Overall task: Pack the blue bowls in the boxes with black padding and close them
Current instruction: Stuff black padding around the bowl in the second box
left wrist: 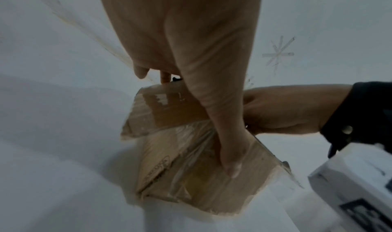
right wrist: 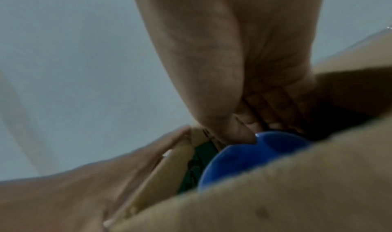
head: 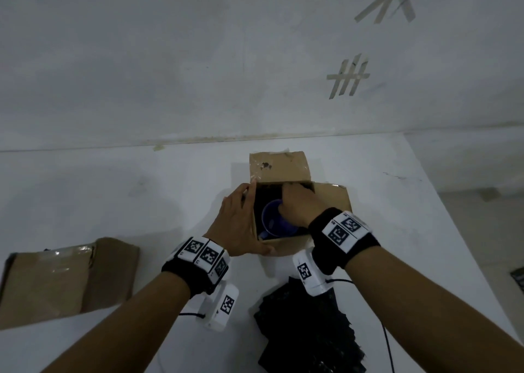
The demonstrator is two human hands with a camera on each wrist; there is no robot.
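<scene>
An open cardboard box stands on the white table, lined with black padding. A blue bowl sits inside it. My right hand reaches into the box and pinches the bowl's rim, thumb inside the bowl and fingers behind it. My left hand lies flat against the box's left side with straight fingers. Its thumb presses on the near taped wall. The lower part of the bowl is hidden by the box's front wall.
A second cardboard box, shut and taped, lies at the left of the table. A pile of loose black padding lies near me under my right forearm. The box's right flap lies spread open. The wall stands just behind the box.
</scene>
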